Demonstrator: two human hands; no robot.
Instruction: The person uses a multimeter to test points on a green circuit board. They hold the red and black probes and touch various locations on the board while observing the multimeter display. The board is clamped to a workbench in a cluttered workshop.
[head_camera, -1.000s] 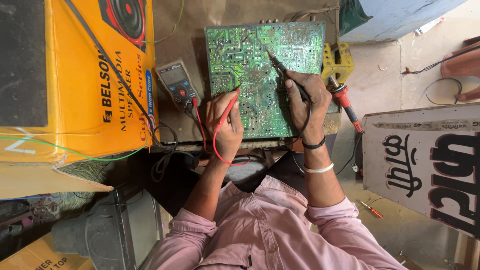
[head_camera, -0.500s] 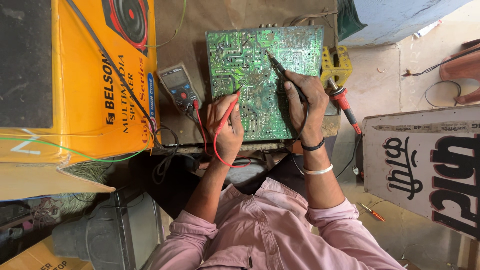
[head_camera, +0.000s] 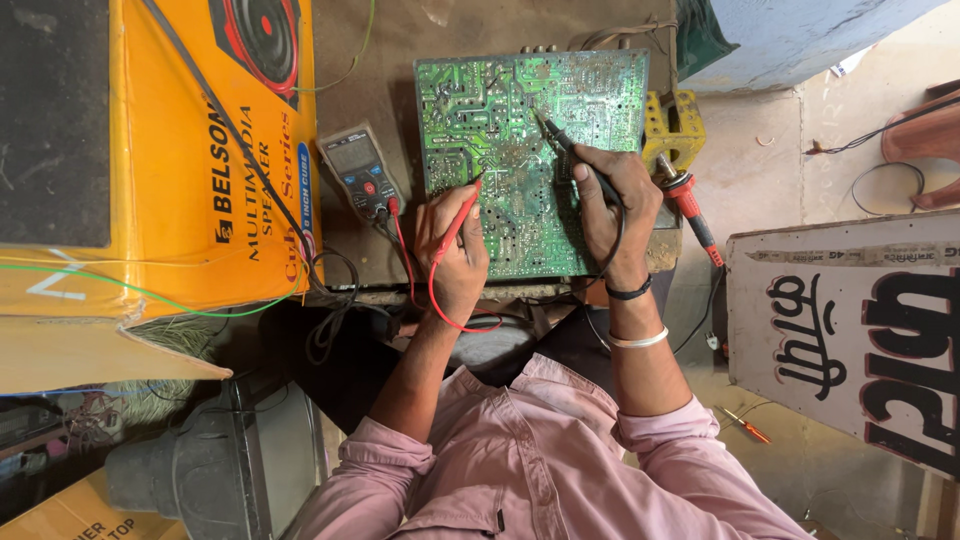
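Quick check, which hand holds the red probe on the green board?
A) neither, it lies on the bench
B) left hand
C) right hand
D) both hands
B: the left hand pinches the red probe with its tip on the circuit board, while the right hand holds the black probe; the meter lies beside the board.

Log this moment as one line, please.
left hand: holds red probe | right hand: holds black probe | both tips on green circuit board | multimeter beside board
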